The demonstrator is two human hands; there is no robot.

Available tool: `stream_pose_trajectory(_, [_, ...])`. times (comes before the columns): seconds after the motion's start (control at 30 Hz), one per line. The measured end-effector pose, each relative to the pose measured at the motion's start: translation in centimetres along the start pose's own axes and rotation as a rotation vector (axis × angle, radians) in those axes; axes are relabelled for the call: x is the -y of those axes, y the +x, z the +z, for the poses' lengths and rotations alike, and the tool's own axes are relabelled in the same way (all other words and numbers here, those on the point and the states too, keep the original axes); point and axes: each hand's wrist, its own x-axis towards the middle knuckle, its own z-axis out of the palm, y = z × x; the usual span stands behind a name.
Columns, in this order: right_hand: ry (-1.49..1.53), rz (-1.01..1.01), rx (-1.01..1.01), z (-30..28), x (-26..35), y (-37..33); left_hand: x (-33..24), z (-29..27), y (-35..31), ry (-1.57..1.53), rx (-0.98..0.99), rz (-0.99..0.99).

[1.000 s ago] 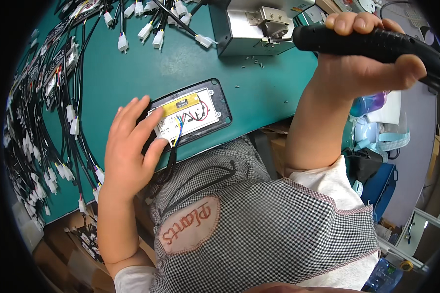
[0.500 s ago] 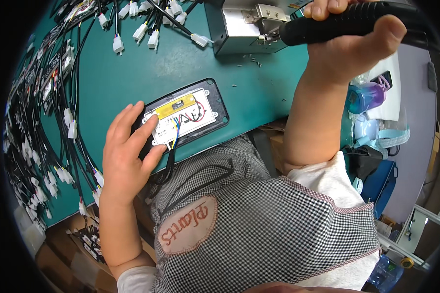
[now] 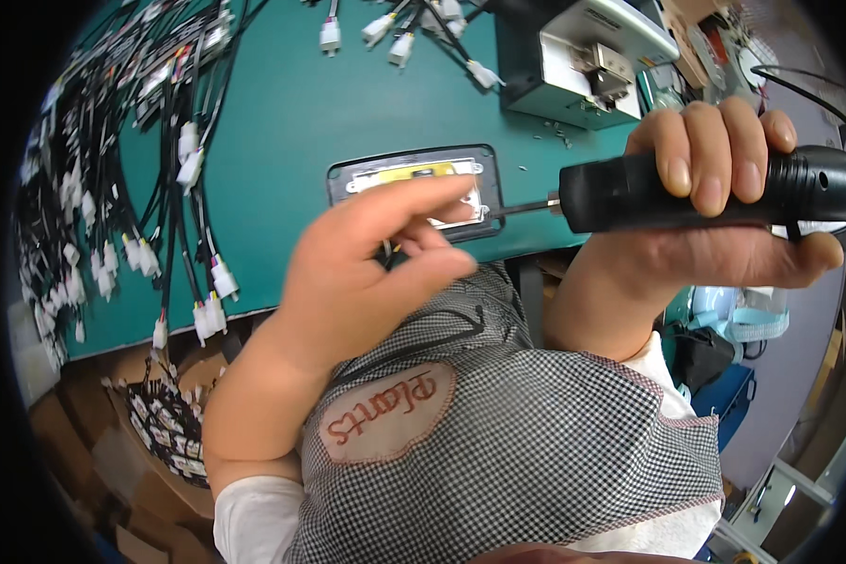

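My right hand [image 3: 714,179] is wrapped round a black electric screwdriver [image 3: 597,195], held nearly level. Its thin bit points left, and the tip is at the right corner of a white circuit board [image 3: 468,212]. This board lies in a black rectangular case [image 3: 340,176] near the bench's front edge and carries a yellow-wrapped part [image 3: 399,174]. My left hand [image 3: 367,249] reaches over the front of the case, index finger and thumb stretched apart, fingertips close to the bit. The hand hides much of the board, and its fingers are slightly blurred.
A grey metal box with a screw feeder [image 3: 611,70] stands at the back right, loose screws [image 3: 562,134] in front of it. Black cables with white connectors [image 3: 188,169] cover the green bench [image 3: 282,122] on the left. A box of cable ends [image 3: 164,423] sits below the edge.
My right hand has brought the screwdriver from the metal box down to the board's right corner. My left hand has left the case's left side and moved across its front. The view has shifted.
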Motion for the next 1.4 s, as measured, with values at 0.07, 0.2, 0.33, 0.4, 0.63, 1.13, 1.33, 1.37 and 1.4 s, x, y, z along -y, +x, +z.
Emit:
stream_pose_trajectory(0.07, [0.030,0.005,-0.044,1.3,-1.2,-0.3,-0.1,0.2,-0.1,-0.058,0.055,-0.105])
stream_pose_trajectory(0.2, [0.045,0.003,-0.091,2.4,-2.0,-0.8,0.8,0.3,-0.9,-0.130,0.015,-0.129])
stream_pose_trajectory(0.33, [0.052,0.006,-0.098,2.9,-2.3,-0.9,0.9,0.2,-1.7,-0.320,-0.068,-0.138])
stream_pose_trajectory(0.4, [0.050,0.014,-0.102,3.2,-2.5,-1.0,1.0,0.5,-1.7,-0.270,-0.050,-0.091])
stream_pose_trajectory(0.63, [0.031,-0.016,-0.100,3.8,-3.5,-1.0,2.1,1.0,-2.2,-0.467,0.010,-0.134])
stream_pose_trajectory(1.13, [0.125,0.107,-0.158,4.1,-3.6,-0.4,0.2,-1.0,-2.0,-0.213,0.146,-0.071])
stream_pose_trajectory(1.33, [-0.003,0.058,0.076,3.4,-5.3,-1.3,1.0,-5.8,-1.8,0.602,-0.113,0.228])
stream_pose_trajectory(1.37, [-0.027,0.040,0.123,3.1,-5.5,-1.5,1.0,-5.8,-1.8,0.746,-0.091,0.257])
stream_pose_trajectory(1.4, [-0.055,0.037,0.161,3.0,-5.7,-1.4,1.0,-5.8,-1.8,0.892,-0.071,0.287])
